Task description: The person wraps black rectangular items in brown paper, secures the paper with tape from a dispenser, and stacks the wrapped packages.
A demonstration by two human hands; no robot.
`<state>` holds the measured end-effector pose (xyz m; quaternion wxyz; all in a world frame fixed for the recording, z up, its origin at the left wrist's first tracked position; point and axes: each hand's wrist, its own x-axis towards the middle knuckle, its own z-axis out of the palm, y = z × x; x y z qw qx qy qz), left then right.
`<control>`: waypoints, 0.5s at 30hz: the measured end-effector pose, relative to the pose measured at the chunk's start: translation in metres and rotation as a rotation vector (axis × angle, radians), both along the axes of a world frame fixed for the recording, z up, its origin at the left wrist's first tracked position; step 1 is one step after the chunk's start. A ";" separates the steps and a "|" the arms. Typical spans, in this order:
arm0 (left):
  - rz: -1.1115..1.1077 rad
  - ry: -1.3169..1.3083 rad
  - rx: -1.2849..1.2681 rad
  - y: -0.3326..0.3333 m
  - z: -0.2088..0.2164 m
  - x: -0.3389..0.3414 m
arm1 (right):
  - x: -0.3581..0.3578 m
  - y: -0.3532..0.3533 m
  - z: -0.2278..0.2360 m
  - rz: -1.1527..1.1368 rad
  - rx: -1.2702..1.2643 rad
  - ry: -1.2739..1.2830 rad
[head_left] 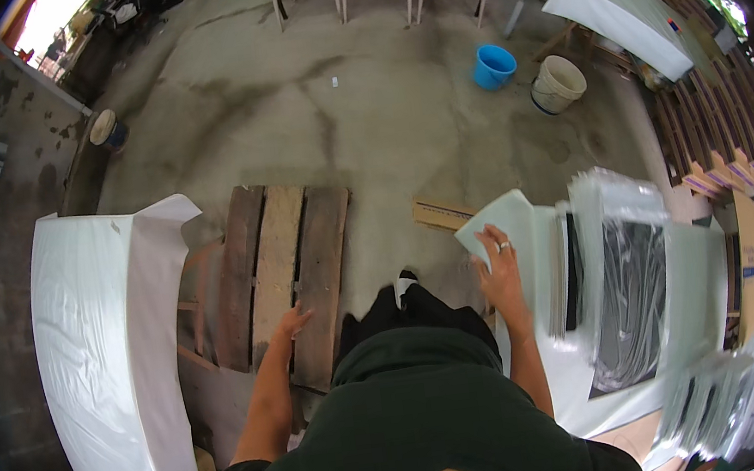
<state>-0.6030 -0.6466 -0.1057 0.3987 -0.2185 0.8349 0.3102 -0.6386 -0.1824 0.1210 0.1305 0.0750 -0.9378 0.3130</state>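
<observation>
On stained grey concrete floor (pixel 421 128): left of draped white tabletop (pixel 698 278), with left hand (pixel 292 322) loosely spread over brown wooden planks (pixel 275 238); at tabletop's far left corner, with right hand (pixel 502 272) half-curled against pale-green sheet (pixel 515 220) (pinching or not, cannot tell). If tugged, could drag clear-bagged black bundle (pixel 631 300) off.

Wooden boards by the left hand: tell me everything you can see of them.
Three long boards lie side by side, running away from the person, with narrow dark gaps between them. The outer two are dark brown; the middle one is lighter tan, with darker marks. All look like worn, rough wood. They sit right of the white sheet. The left hand is over their near part; whether it touches them, I cannot tell.
</observation>
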 end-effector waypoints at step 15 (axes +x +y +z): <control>0.661 -0.410 0.209 -0.053 -0.011 -0.061 | -0.350 -0.031 -0.049 0.133 0.133 -0.485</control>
